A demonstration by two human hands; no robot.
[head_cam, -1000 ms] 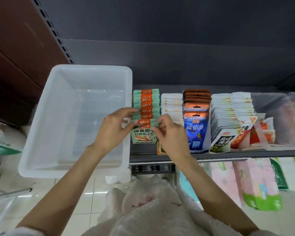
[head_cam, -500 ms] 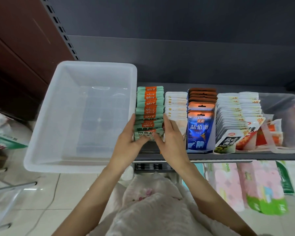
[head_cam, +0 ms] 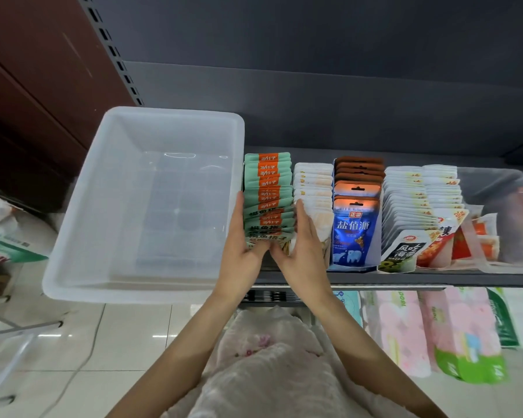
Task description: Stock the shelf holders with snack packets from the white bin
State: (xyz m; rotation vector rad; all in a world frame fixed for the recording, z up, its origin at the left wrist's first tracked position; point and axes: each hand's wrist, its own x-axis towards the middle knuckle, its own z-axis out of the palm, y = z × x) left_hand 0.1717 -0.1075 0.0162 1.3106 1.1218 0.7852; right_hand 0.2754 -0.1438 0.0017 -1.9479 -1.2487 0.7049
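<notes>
A shop aisle: rows of snack packets [head_cam: 267, 194] fill a dark metal shelf [head_cam: 405, 279], with more packaged goods [head_cam: 405, 330] stocked below.

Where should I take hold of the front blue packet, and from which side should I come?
Pinch the orange top edge of the blue packet near its hang hole, coming from above. It stands upright and its neighbours crowd both sides; only the top is free, I think.

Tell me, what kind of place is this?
Probably a small shop. Rows of green snack packets and blue packets stand on a metal shelf, beside an empty white bin.
</notes>
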